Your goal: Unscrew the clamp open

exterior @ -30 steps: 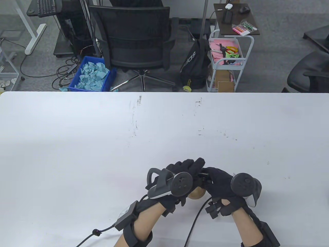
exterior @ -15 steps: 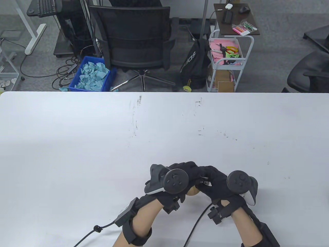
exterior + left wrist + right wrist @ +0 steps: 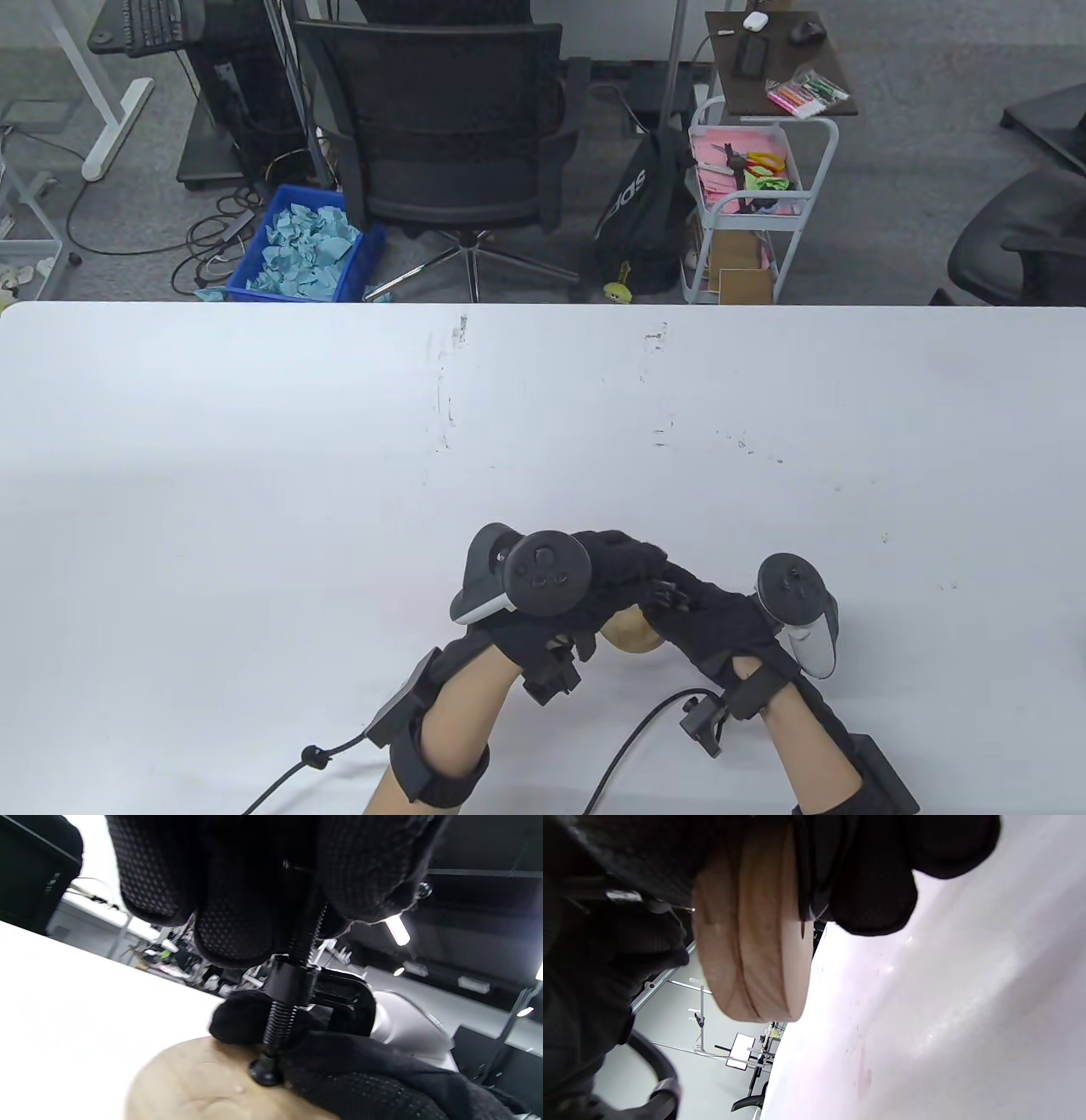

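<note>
A small black C-clamp is screwed down on a round wooden block. Its threaded screw passes through the frame, and the pad at its end sits on the wood. My left hand pinches the top of the screw, its fingertips closed round it. My right hand grips the clamp frame and the wooden block, with its fingers wrapped over the edge. In the table view the two hands meet near the front edge. Only a bit of the clamp and of the block shows there.
The white table reaches far to the left, right and back of the hands. Glove cables trail from both wrists to the front edge. An office chair and a cart stand beyond the far edge.
My left hand has rolled to the left on the screw, its tracker swinging up and left. My right hand has tilted, its tracker turning edge-on, and still holds the clamp and block.
</note>
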Action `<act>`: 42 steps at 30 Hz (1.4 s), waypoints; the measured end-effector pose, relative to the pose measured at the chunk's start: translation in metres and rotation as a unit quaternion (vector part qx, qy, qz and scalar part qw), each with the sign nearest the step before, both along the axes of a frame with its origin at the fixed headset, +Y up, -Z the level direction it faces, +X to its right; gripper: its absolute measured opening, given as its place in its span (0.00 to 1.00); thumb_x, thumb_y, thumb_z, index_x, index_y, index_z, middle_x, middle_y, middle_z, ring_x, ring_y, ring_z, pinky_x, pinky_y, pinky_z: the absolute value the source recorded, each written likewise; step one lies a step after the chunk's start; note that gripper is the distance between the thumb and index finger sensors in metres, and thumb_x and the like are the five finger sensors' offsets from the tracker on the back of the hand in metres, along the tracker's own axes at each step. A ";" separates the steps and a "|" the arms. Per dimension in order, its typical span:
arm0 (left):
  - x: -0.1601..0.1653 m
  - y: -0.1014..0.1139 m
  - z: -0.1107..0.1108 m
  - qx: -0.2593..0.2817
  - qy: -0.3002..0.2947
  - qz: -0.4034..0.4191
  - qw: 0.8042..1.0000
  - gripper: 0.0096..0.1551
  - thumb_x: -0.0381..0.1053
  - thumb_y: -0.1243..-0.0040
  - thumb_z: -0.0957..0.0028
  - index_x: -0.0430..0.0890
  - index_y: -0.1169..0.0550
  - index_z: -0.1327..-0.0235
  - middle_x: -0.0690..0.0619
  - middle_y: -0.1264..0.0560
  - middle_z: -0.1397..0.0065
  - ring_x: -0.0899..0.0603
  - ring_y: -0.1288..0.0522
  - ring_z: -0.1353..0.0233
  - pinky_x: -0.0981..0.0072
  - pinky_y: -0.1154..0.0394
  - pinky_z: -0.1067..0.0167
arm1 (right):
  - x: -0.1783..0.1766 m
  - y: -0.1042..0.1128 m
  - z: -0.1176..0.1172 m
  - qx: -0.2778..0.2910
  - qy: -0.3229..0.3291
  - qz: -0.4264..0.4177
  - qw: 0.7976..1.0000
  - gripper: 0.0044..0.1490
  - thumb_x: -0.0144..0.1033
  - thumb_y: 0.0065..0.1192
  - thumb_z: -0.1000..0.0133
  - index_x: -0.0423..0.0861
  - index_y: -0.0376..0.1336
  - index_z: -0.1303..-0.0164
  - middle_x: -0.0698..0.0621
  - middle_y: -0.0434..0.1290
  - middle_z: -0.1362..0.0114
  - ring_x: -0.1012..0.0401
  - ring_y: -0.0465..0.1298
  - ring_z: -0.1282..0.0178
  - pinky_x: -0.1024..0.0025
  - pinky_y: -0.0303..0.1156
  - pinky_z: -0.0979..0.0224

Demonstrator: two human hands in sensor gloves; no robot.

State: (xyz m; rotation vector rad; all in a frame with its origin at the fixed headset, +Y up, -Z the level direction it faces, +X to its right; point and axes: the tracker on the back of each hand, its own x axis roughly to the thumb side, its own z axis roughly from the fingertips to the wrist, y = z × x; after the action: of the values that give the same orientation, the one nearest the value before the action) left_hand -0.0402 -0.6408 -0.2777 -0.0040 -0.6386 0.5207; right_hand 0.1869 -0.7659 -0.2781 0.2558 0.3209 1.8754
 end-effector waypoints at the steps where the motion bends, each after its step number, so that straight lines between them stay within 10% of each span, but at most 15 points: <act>1: -0.002 0.002 0.000 -0.004 0.012 -0.031 0.999 0.23 0.61 0.33 0.54 0.60 0.16 0.45 0.56 0.16 0.40 0.48 0.12 0.50 0.57 0.17 0.44 | -0.001 0.000 0.000 0.002 -0.005 0.007 1.000 0.31 0.53 0.69 0.53 0.68 0.67 0.37 0.43 0.68 0.33 0.62 0.80 0.50 0.51 0.69 0.40; 18: -0.006 -0.004 0.001 0.100 0.070 -0.033 0.992 0.23 0.65 0.40 0.52 0.51 0.10 0.66 0.53 0.10 0.70 0.56 0.13 0.77 0.68 0.15 0.68 | -0.008 0.008 0.002 0.059 -0.010 0.047 0.997 0.25 0.52 0.66 0.51 0.65 0.71 0.43 0.40 0.68 0.35 0.61 0.80 0.51 0.49 0.69 0.41; 26: -0.016 -0.016 -0.012 0.028 0.083 -0.013 0.996 0.24 0.66 0.43 0.49 0.49 0.10 0.79 0.56 0.14 0.84 0.59 0.18 0.86 0.71 0.16 0.76 | -0.013 0.010 0.004 0.085 0.002 0.087 0.993 0.25 0.53 0.67 0.52 0.66 0.71 0.43 0.41 0.68 0.34 0.62 0.80 0.51 0.50 0.69 0.41; 30: -0.017 -0.014 -0.010 0.038 0.088 -0.024 0.995 0.24 0.69 0.41 0.50 0.51 0.11 0.68 0.56 0.12 0.74 0.59 0.15 0.79 0.71 0.15 0.69 | -0.010 0.007 0.002 0.059 0.012 0.075 0.995 0.26 0.54 0.67 0.52 0.66 0.71 0.42 0.42 0.68 0.35 0.63 0.80 0.52 0.50 0.69 0.42; 34: -0.018 -0.011 -0.005 0.034 0.052 -0.009 0.998 0.40 0.72 0.39 0.51 0.56 0.29 0.27 0.55 0.23 0.29 0.49 0.15 0.41 0.56 0.19 0.39 | -0.007 0.006 0.002 0.044 0.014 0.062 0.997 0.27 0.54 0.67 0.52 0.66 0.70 0.41 0.42 0.68 0.35 0.63 0.80 0.52 0.51 0.70 0.42; 42: -0.013 -0.005 -0.002 -0.024 -0.049 -0.048 0.997 0.37 0.58 0.27 0.53 0.63 0.28 0.28 0.57 0.36 0.15 0.42 0.28 0.19 0.40 0.31 0.25 | 0.002 0.002 -0.001 0.017 0.029 0.015 0.999 0.27 0.53 0.68 0.52 0.65 0.71 0.41 0.41 0.69 0.35 0.62 0.80 0.52 0.49 0.70 0.42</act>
State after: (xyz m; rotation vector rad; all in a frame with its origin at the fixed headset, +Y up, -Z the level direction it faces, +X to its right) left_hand -0.0533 -0.6455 -0.2792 -0.1064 -0.7189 0.4446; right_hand 0.1891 -0.7639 -0.2793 0.3299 0.3337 1.9076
